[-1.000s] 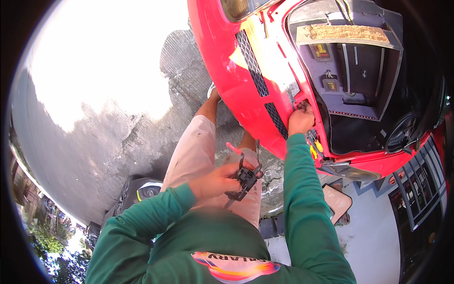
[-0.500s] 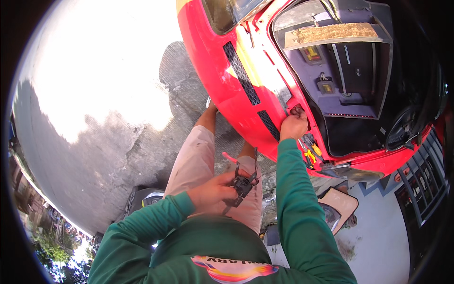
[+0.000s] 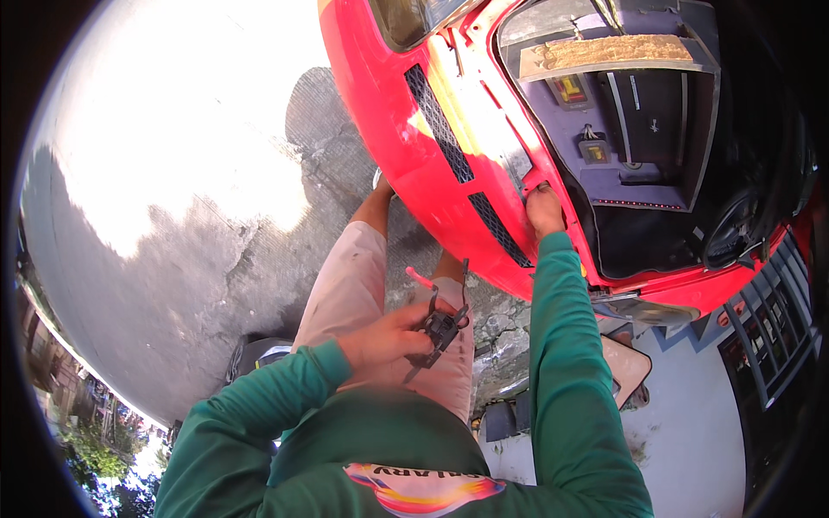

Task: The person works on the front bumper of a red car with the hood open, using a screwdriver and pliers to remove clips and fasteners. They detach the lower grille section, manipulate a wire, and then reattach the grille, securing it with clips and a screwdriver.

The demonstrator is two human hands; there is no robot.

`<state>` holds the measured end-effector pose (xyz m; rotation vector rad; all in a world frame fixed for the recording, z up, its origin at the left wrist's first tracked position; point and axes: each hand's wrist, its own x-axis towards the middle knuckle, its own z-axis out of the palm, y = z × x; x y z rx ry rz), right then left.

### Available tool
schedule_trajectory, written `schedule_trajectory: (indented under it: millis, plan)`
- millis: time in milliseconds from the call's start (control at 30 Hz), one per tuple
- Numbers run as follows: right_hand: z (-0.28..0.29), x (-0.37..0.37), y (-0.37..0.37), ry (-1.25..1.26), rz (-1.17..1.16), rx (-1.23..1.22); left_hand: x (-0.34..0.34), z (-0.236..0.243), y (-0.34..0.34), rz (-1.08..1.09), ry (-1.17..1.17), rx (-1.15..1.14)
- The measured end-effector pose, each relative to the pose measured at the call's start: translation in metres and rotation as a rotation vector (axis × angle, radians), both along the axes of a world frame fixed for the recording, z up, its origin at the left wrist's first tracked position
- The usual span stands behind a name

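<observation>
My left hand (image 3: 389, 335) is closed around a black mechanical part (image 3: 442, 331) with thin arms and a pink-red tip, held over my lap. What the part is, I cannot make out. My right hand (image 3: 544, 210) reaches to a recess in the edge of the red car body (image 3: 436, 194), beside the opening. Its fingers are curled together, and whatever they grip is hidden. Dark mesh grilles (image 3: 440, 125) sit in the red panel to the left of this hand.
Inside the car's opening stands a purple-lined box (image 3: 596, 186) with a rough wooden board (image 3: 609, 54) across it. A steering wheel (image 3: 734, 231) is at the right. A tan panel (image 3: 629, 369) lies below the car. Cracked concrete (image 3: 207, 259) spreads to the left.
My right hand has shifted slightly up and into the recess, its forearm swinging right. That forearm now covers most of the yellow-handled tools. My left hand keeps the black part, barely moved.
</observation>
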<state>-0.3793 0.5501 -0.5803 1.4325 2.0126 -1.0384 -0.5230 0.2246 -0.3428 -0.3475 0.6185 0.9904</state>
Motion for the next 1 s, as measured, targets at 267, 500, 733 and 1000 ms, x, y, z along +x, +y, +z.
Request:
schedule_trajectory:
  millis: [267, 500, 733, 1000]
  plan:
    - [0.023, 0.006, 0.007, 0.332, -0.161, -0.275, 0.004, -0.011, 0.019, 0.156, 0.047, -0.030]
    - [0.030, 0.014, 0.003, 0.360, -0.166, -0.175, 0.020, -0.011, 0.013, 0.175, 0.058, 0.014]
    - [0.055, 0.008, -0.004, 0.098, 0.186, 0.136, 0.027, 0.004, 0.018, 0.121, -0.090, 0.136]
    - [0.084, 0.000, -0.034, 0.341, -0.155, 0.145, 0.015, 0.029, 0.050, 0.257, -0.202, 0.099]
